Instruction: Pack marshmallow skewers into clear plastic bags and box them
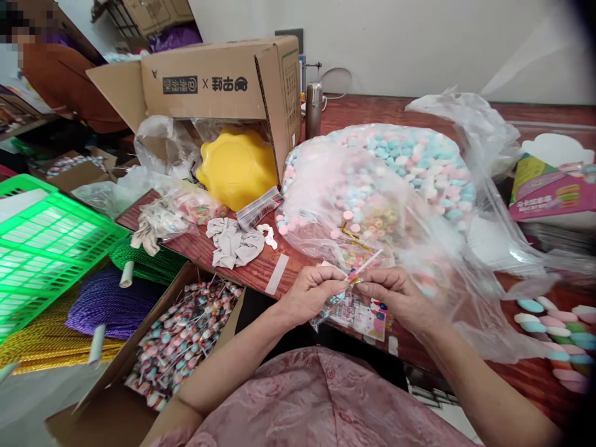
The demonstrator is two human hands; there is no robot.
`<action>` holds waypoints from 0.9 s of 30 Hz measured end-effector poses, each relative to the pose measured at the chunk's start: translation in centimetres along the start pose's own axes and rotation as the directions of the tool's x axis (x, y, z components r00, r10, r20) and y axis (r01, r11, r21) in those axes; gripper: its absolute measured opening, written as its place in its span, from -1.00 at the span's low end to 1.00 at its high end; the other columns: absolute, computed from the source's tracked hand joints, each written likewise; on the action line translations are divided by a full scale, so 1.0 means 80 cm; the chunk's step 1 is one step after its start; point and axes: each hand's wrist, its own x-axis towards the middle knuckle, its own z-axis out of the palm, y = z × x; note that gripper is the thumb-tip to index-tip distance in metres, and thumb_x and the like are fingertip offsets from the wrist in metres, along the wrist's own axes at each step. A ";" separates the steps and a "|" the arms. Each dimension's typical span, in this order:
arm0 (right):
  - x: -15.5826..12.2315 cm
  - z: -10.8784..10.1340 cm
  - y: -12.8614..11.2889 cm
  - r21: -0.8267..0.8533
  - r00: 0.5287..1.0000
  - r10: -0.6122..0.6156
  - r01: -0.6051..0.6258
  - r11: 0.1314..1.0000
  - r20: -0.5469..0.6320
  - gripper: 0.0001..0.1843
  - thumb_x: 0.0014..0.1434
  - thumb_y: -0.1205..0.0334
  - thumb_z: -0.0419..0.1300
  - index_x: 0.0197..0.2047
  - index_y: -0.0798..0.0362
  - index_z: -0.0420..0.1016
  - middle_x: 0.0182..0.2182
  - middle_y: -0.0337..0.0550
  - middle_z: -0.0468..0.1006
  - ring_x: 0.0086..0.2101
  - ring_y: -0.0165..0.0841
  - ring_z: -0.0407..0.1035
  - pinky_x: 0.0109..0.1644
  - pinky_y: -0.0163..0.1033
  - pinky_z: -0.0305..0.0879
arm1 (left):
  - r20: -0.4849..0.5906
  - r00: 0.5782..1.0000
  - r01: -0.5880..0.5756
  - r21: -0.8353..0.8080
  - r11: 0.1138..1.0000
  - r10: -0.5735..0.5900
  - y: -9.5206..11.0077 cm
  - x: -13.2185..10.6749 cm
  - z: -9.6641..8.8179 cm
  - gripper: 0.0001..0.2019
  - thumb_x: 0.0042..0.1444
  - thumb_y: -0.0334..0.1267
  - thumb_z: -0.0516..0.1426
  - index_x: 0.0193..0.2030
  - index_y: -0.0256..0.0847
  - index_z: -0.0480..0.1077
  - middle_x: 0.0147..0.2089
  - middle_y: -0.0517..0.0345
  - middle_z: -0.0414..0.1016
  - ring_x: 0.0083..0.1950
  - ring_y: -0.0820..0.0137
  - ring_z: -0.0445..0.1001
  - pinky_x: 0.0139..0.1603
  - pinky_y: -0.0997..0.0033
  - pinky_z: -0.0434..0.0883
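My left hand (316,290) is closed in a pinch on a thin white stick (370,263) that slants up to the right. It looks like the stick of a wrapped lollipop, with a clear printed wrapper (326,310) hanging below the fingers. Close beside it, my right hand (395,295) pinches a short gold twist tie (357,281) against the stick. More gold twist ties (354,239) lie just beyond the fingertips. Behind both hands spreads a large clear plastic bag (316,167) full of pink, blue and white candies. Printed wrappers (358,316) lie under the hands at the table edge.
At lower left stands a carton of wrapped lollipops (186,335), beside bundles of purple twist ties (116,301) and a green basket (56,242). A cardboard box (209,81) holds a yellow tub (239,167). Loose candies (559,335) lie right. Someone in an orange top (65,81) is behind.
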 end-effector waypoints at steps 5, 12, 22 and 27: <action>-0.006 0.014 0.006 0.085 0.991 0.085 -0.077 0.993 -0.100 -0.60 0.09 -0.14 0.26 -0.31 0.06 0.62 -0.44 -0.13 0.58 -0.44 -0.38 0.38 -0.36 -0.29 0.32 | -0.047 0.994 -0.092 0.143 0.985 0.100 -0.003 -0.005 -0.005 -0.75 0.03 -0.10 0.20 -0.44 -0.29 0.45 -0.51 0.24 0.29 -0.48 0.56 0.18 -0.44 0.54 0.14; -0.004 0.029 0.020 0.286 0.985 0.151 -0.123 0.950 -0.078 -0.69 -0.04 -0.04 0.37 -0.42 0.06 0.61 -0.62 -0.22 0.49 -0.57 -0.43 0.31 -0.45 -0.30 0.26 | 0.065 0.963 -0.268 0.362 0.893 0.263 -0.008 -0.012 -0.001 -0.74 0.16 -0.14 0.11 -0.39 -0.28 0.49 -0.40 0.15 0.39 -0.36 0.46 0.28 -0.30 0.48 0.24; -0.041 0.054 0.022 -0.137 0.787 -0.254 0.214 0.967 -0.562 -0.90 0.13 0.21 0.30 -0.25 -0.09 0.62 -0.39 -0.20 0.60 -0.43 -0.34 0.44 -0.34 -0.22 0.39 | -0.150 0.986 -0.048 0.142 0.989 0.070 -0.042 -0.005 -0.004 -0.75 0.05 -0.13 0.19 -0.34 -0.30 0.56 -0.45 0.19 0.42 -0.39 0.48 0.30 -0.29 0.47 0.25; -0.024 0.073 0.018 -0.471 0.765 -0.557 0.381 0.796 -0.322 -0.79 0.21 0.35 0.18 -0.17 -0.07 0.62 -0.35 -0.20 0.65 -0.36 -0.32 0.51 -0.24 -0.20 0.42 | -0.169 0.970 -0.154 0.135 0.979 0.176 -0.047 -0.007 0.008 -0.79 0.07 -0.20 0.16 -0.36 -0.27 0.58 -0.40 0.14 0.51 -0.29 0.41 0.40 -0.16 0.44 0.34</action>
